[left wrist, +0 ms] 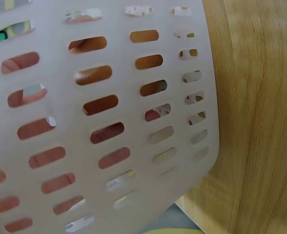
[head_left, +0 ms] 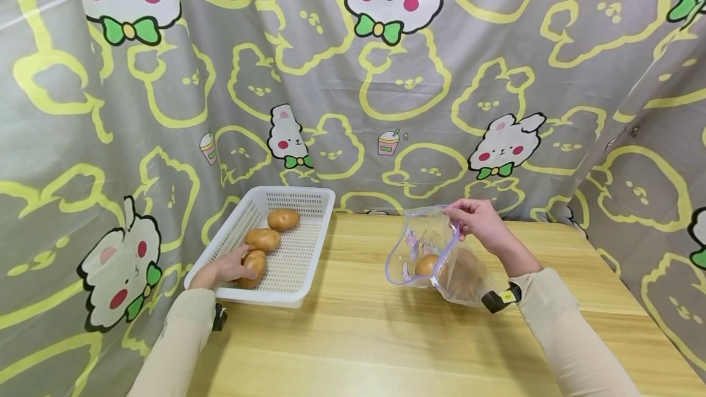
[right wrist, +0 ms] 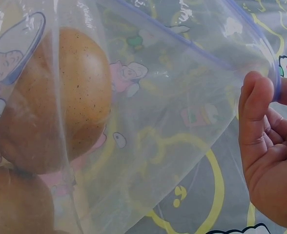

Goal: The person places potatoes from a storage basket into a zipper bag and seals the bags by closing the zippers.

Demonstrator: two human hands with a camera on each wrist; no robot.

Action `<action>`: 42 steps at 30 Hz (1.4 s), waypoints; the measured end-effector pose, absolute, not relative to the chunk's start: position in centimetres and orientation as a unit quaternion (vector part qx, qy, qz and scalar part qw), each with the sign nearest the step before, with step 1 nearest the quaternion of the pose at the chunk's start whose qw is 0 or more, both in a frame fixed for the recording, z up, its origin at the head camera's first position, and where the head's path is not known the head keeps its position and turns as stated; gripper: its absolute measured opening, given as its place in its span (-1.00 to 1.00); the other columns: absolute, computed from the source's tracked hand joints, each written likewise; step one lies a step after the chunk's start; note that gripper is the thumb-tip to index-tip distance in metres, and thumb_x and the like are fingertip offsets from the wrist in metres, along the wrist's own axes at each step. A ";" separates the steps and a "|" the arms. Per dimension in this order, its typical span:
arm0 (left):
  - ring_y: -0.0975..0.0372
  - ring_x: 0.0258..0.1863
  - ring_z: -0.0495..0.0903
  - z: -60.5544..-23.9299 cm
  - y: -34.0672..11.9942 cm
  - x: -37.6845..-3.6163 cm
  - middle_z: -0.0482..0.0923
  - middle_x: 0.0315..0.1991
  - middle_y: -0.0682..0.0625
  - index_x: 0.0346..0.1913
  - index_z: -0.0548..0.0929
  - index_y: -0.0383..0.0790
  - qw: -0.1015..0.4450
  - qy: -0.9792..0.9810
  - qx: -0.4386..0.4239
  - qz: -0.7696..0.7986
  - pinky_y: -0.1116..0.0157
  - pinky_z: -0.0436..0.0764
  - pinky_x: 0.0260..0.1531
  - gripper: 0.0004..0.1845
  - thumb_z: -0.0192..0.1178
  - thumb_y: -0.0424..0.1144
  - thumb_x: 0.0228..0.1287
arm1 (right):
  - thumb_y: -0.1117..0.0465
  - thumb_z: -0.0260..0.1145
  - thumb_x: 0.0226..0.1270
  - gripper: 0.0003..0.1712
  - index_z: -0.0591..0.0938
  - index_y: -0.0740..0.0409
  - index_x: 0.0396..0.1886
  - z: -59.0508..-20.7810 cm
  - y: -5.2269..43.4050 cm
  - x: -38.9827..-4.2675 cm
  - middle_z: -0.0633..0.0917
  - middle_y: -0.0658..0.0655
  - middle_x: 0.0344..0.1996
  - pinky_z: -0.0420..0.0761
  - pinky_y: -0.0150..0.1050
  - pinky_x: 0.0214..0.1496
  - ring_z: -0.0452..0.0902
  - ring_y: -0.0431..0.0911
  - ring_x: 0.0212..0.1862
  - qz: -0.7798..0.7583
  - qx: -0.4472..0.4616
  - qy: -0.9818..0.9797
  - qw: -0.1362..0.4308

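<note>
In the head view my left hand reaches over the near left rim of a white plastic basket. Its fingers and thumb grip the nearest potato. Two more potatoes, a middle one and a far one, lie beyond it. Through the slots of the basket wall, the left wrist view gives glimpses of fingers and brown potato. My right hand pinches the purple-edged rim of a clear zip bag, holding its mouth apart. Inside the bag are potatoes, one seen large in the right wrist view.
Both the basket and the bag are on a light wooden table, with a stretch of bare wood between them. A grey patterned curtain hangs behind the table and along its sides.
</note>
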State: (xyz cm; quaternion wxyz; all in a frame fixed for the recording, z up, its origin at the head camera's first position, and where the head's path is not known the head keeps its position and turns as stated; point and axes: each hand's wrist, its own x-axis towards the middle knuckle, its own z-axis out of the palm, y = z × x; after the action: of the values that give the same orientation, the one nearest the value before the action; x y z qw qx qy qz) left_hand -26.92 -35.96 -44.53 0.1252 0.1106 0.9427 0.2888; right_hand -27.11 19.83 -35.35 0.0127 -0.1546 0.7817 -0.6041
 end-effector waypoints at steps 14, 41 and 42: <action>-0.15 0.01 0.37 -44.2 -35.2 -27.1 0.27 0.13 -0.47 0.37 0.09 -0.43 0.091 0.910 0.156 0.373 0.05 0.45 -0.09 -0.14 0.26 -0.27 0.00 | 0.15 0.23 0.37 -0.67 0.59 0.42 -0.22 -35.5 20.0 -27.1 0.56 0.33 -0.53 0.56 -0.28 -0.59 0.42 -0.14 -0.66 -0.604 -0.159 0.781 0.017; -0.12 0.00 0.39 -39.8 -27.6 -26.9 0.24 0.21 -0.32 0.36 0.21 -0.30 -0.032 0.872 0.185 0.453 0.02 0.44 -0.10 -0.21 0.23 -0.50 -0.02 | 0.15 0.23 0.36 -0.68 0.60 0.40 -0.24 -35.4 19.9 -27.0 0.56 0.31 -0.55 0.56 -0.28 -0.60 0.42 -0.14 -0.67 -0.602 -0.157 0.783 0.009; -0.14 0.02 0.38 -39.7 -27.2 -26.7 0.21 0.22 -0.32 0.37 0.20 -0.29 -0.026 0.868 0.186 0.460 -0.01 0.42 -0.08 -0.21 0.23 -0.50 -0.01 | 0.15 0.23 0.37 -0.67 0.59 0.41 -0.23 -35.4 19.9 -27.0 0.55 0.31 -0.54 0.56 -0.28 -0.60 0.42 -0.14 -0.66 -0.602 -0.158 0.783 0.011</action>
State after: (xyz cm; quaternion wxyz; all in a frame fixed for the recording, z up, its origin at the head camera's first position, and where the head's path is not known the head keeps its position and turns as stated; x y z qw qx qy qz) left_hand -26.75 -27.18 -39.70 -0.0259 0.1860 0.8679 0.4598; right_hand -27.04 19.94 -35.41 0.0107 -0.1583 0.7829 -0.6016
